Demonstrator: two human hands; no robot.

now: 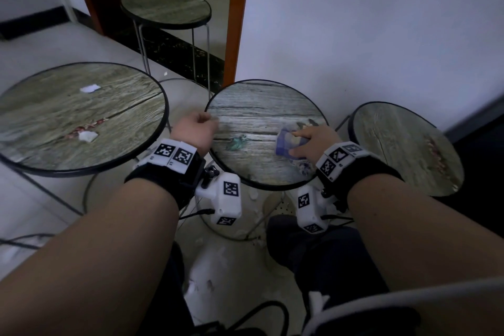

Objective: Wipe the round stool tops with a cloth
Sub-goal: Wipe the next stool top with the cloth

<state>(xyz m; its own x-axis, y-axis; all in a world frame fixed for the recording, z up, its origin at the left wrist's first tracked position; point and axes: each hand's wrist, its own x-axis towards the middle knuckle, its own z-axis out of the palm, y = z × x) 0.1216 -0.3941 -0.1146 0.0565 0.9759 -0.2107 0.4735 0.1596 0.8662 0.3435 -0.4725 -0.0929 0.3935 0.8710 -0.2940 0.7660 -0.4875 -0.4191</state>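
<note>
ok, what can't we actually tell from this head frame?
- Head view: most of the bluish-purple cloth lies under the right hand; its extent is unclear.
- Left hand at the round wood-print middle stool top rim: fingers curl away, grip unseen.
- Greenish smear: too blurred to identify.

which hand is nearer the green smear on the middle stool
Left. The left hand grips the stool's left rim, close beside the green smear; the right hand presses the cloth farther right.

Purple cloth (pixel 286 142); grey wood-grain stool top (pixel 259 112).
</note>
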